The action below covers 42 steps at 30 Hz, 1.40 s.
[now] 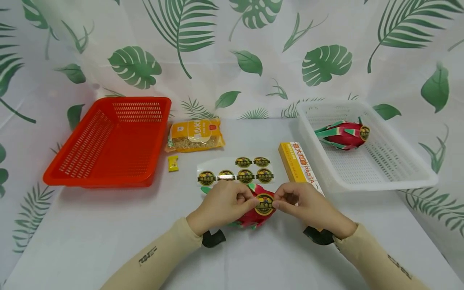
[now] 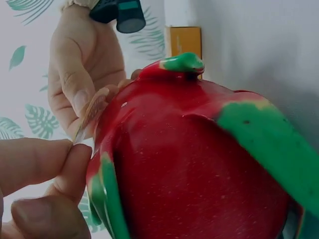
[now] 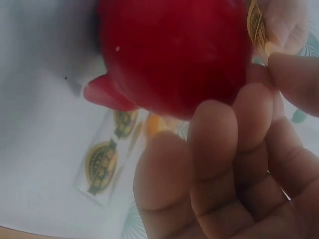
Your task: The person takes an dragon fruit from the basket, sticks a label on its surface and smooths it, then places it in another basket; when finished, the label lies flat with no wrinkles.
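Between both hands a round black-and-gold sticker (image 1: 264,204) is held over a red dragon fruit (image 2: 199,169) with green-tipped scales, which lies on the white table. My left hand (image 1: 224,205) pinches the sticker's left edge between thumb and forefinger. At the opposite edge, the thumb and forefinger of my right hand (image 1: 308,205) pinch it. In the left wrist view the sticker appears edge-on beside the fruit's skin; whether it touches cannot be told. Just behind the fruit lies a sheet of similar stickers (image 1: 245,176), partly covered by the left hand.
A red basket (image 1: 105,177) stands at left, a white basket (image 1: 384,186) with another stickered dragon fruit (image 1: 344,135) at right. An orange food packet (image 1: 195,135), a small yellow sachet (image 1: 173,163) and a yellow pasta box (image 1: 293,161) lie between them.
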Tool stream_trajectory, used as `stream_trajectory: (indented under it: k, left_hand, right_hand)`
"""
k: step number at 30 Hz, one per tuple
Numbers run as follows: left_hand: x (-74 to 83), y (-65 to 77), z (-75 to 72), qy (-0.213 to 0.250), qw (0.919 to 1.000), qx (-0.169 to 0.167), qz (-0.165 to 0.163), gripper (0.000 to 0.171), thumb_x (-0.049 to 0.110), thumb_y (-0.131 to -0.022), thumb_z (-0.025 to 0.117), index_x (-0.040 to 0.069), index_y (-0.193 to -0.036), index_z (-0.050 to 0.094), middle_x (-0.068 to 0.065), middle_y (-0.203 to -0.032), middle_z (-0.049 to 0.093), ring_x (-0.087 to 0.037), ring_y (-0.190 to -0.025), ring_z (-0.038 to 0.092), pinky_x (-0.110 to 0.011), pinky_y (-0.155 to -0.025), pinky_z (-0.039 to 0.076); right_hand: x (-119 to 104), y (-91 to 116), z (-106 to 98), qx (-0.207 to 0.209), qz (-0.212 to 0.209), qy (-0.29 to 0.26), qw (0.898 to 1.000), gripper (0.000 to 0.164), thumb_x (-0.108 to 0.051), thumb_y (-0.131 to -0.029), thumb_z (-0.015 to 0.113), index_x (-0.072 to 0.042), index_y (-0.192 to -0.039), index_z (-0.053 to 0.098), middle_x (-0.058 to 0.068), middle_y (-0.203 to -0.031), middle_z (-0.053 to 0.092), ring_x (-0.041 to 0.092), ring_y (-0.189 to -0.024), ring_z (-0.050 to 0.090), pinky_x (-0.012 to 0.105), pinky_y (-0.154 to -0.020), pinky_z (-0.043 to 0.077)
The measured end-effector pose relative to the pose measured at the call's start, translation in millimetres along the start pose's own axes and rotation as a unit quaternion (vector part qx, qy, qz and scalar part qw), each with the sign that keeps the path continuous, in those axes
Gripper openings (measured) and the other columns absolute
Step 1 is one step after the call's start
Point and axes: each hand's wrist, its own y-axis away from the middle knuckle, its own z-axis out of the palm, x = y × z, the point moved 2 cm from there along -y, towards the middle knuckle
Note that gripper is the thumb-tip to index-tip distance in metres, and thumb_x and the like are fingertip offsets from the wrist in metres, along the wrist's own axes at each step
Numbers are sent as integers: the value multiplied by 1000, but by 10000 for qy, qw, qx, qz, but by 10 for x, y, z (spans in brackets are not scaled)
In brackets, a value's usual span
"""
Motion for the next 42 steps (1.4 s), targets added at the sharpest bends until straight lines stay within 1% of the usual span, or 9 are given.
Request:
stream_trajectory:
  k: [3, 6, 11, 15, 21, 26, 31, 36, 42]
  left_hand:
    - [22, -2, 15, -300, 9995, 39, -94, 27, 34, -95, 77, 21, -71, 71, 14, -48, 43, 2, -45, 38, -19, -50, 32]
    - [74, -4, 24, -652, 9976, 84, -219, 29, 37, -93, 77, 23, -69, 70, 16, -47, 46, 2, -44, 41, -19, -48, 33]
    - [146, -5, 50, -1285, 9905, 220, -426, 32, 43, -92, 76, 28, -65, 66, 18, -51, 53, 1, -48, 46, -21, -44, 36]
    - [174, -6, 56, -1582, 9854, 305, -551, 36, 47, -90, 77, 30, -62, 63, 19, -53, 53, 1, -49, 46, -20, -43, 36]
    - [183, -13, 46, -1759, 9822, 290, -594, 47, 54, -89, 78, 28, -56, 56, 18, -50, 48, 0, -49, 45, -20, -41, 34]
    - [148, -19, 41, -1739, 9819, 275, -699, 53, 59, -87, 78, 26, -56, 52, 15, -47, 44, -3, -49, 46, -22, -40, 32]
    - [116, -23, 88, -1848, 9797, 211, -747, 58, 68, -83, 76, 25, -57, 48, 14, -48, 43, -4, -49, 46, -22, -40, 31]
    - [108, -32, 120, -2072, 9748, 200, -796, 65, 78, -78, 73, 24, -56, 45, 12, -49, 42, -5, -48, 45, -23, -40, 31]
    - [102, -61, 73, -1846, 9811, 46, -573, 61, 75, -77, 77, 24, -58, 47, 14, -49, 44, -4, -49, 47, -23, -43, 33]
  right_hand:
    - [0, 13, 27, 190, -75, 118, 9997, 10, -16, -96, 75, -21, -89, 69, -9, -81, 66, 7, -72, 59, 23, -65, 52]
    - [-3, 16, 52, 330, -104, 180, 9992, 12, -16, -95, 77, -22, -88, 69, -10, -76, 62, 7, -69, 56, 22, -61, 50]
    - [-32, 5, 84, 477, -191, 265, 9983, 15, -17, -94, 78, -21, -85, 67, -11, -71, 56, 5, -64, 51, 21, -55, 45]
    - [-55, -2, 100, 578, -252, 508, 9967, 17, -17, -93, 79, -22, -83, 66, -12, -70, 55, 3, -64, 49, 20, -53, 42]
    - [-68, -5, 125, 652, -245, 974, 9928, 20, -20, -93, 80, -22, -81, 64, -15, -67, 54, 0, -62, 47, 19, -54, 42]
    - [-49, -5, 110, 754, 3, 1290, 9888, 29, -23, -89, 83, -23, -76, 57, -13, -64, 50, 2, -59, 44, 19, -52, 38]
    - [15, -15, 108, 524, 276, 1049, 9927, 32, -31, -91, 81, -21, -79, 54, -11, -64, 46, 3, -57, 43, 20, -50, 36]
    - [60, -41, 112, 322, 297, 907, 9949, 40, -39, -89, 82, -19, -80, 49, -10, -63, 42, 3, -57, 42, 19, -50, 33]
    - [86, -58, 73, 254, 271, 800, 9961, 43, -35, -82, 89, -19, -79, 49, -9, -66, 45, 3, -59, 44, 20, -51, 34]
